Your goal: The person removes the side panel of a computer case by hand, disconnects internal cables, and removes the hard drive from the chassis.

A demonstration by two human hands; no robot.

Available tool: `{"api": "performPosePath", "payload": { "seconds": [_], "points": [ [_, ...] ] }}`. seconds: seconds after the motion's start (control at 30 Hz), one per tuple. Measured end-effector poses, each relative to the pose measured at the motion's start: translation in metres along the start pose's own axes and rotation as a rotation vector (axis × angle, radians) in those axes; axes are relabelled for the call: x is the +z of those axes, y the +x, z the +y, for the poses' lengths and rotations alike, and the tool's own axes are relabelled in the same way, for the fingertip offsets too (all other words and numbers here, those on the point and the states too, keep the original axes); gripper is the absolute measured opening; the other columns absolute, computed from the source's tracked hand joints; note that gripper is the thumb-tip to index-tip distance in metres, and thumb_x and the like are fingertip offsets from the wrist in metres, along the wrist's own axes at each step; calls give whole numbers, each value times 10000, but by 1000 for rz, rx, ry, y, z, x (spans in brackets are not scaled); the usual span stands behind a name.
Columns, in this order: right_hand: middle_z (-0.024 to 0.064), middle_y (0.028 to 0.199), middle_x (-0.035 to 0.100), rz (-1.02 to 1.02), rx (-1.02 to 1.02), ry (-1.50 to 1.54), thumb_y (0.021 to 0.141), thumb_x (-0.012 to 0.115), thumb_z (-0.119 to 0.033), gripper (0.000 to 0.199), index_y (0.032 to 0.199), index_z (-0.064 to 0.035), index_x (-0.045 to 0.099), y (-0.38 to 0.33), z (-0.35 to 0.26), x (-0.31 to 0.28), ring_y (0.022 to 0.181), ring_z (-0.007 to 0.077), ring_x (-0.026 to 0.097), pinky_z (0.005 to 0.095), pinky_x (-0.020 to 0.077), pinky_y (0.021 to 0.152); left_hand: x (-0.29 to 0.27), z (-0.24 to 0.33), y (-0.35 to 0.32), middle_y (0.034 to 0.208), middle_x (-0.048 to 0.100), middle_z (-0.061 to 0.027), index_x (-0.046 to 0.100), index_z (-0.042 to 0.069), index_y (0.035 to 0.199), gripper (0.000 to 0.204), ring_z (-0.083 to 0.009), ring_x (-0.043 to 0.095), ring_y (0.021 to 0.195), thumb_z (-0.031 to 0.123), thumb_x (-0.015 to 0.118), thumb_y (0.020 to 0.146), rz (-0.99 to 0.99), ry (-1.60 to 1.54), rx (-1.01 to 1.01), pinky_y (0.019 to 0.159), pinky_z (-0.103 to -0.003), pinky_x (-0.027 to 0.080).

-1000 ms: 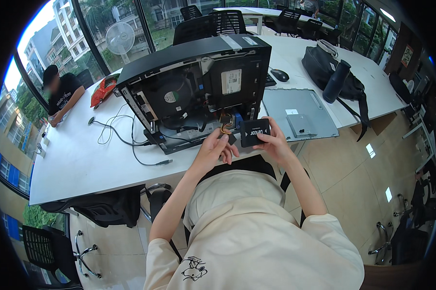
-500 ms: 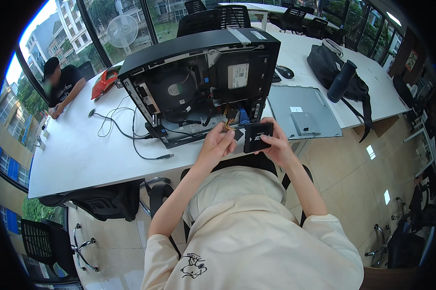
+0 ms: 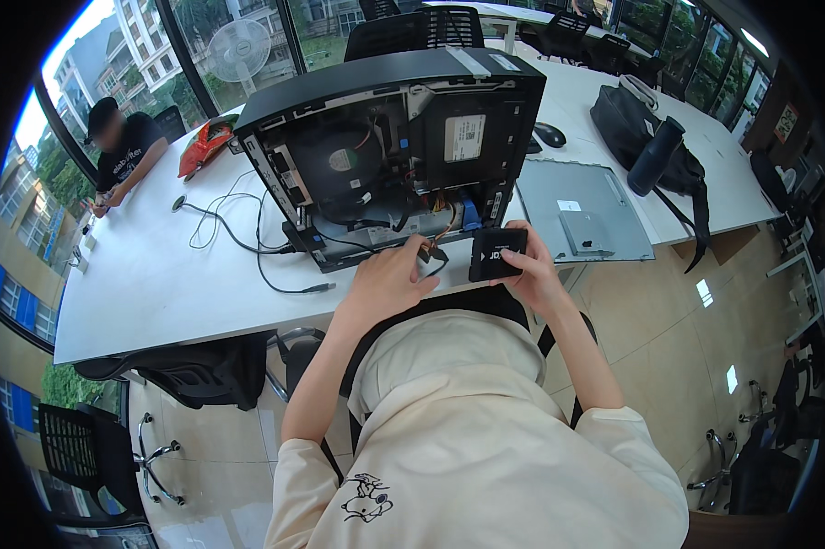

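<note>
A desktop computer case point(image 3: 389, 73) stands upright on the table with its side off, showing the fan, a drive bay and wiring. My right hand point(image 3: 536, 274) grips a flat black solid-state drive point(image 3: 496, 256) in front of the case's lower right corner. Just left of the drive, my left hand point(image 3: 385, 282) has its thumb apart from the fingers. Its fingertips are at a dark connector on a power cable point(image 3: 433, 253), whose coloured wires come out of the case. Drive and connector are apart.
Right of the case lies its grey side panel point(image 3: 584, 210), with a mouse point(image 3: 550, 134), a backpack point(image 3: 646, 128) and a dark bottle point(image 3: 657, 156) beyond. Black cables point(image 3: 248, 242) and a red bag point(image 3: 205, 148) lie to the left. A person point(image 3: 124, 151) sits at the far left.
My left thumb has parted from the fingers, and the pinch on the connector has opened. The drive stays in my right hand. The view has shifted slightly.
</note>
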State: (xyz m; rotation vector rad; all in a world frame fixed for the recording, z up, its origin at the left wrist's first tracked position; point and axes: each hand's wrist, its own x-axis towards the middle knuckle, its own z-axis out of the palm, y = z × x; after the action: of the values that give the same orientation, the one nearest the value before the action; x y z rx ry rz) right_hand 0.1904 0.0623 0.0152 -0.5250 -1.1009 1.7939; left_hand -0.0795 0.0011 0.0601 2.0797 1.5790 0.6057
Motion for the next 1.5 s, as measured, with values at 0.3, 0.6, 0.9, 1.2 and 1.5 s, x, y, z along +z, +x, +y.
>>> {"api": "performPosePath", "payload": {
  "seconds": [0.3,0.6,0.9,1.2,1.5],
  "points": [
    [134,1140,639,-9,-3,56,943,646,-57,400,1295,-74,457,1,0,-2,951,258,741,383,663,686,-6,18,-5,807,720,-125,353,25,1445,743,-225,693,741,171,800,870,14,-172,17,730,-352,541],
    [115,1151,632,-15,-33,43,946,659,-68,403,1298,-68,462,-3,-9,1,975,240,729,380,679,705,5,34,-4,897,748,-126,386,23,1331,528,-127,663,691,196,744,983,98,-902,-8,654,-256,551],
    [121,1113,642,13,-128,-73,938,674,-57,447,1327,-69,455,-9,-32,8,926,222,735,369,661,654,8,28,0,1183,737,-108,652,-17,1324,346,-156,698,1021,130,674,1011,-25,-828,278,884,-298,559],
    [107,1060,627,5,-185,-201,919,705,-46,483,1339,-66,467,-19,-48,20,871,189,714,353,645,624,14,22,5,976,704,-56,768,18,1088,206,-128,626,836,152,774,931,11,-432,238,715,-269,480],
    [110,1065,627,-51,-61,-228,909,696,-32,485,1346,-52,485,-21,-48,19,860,173,707,313,621,575,18,21,6,972,573,-35,752,19,1055,196,-150,530,851,166,781,927,-55,-503,400,698,-285,428]
  ]
}}
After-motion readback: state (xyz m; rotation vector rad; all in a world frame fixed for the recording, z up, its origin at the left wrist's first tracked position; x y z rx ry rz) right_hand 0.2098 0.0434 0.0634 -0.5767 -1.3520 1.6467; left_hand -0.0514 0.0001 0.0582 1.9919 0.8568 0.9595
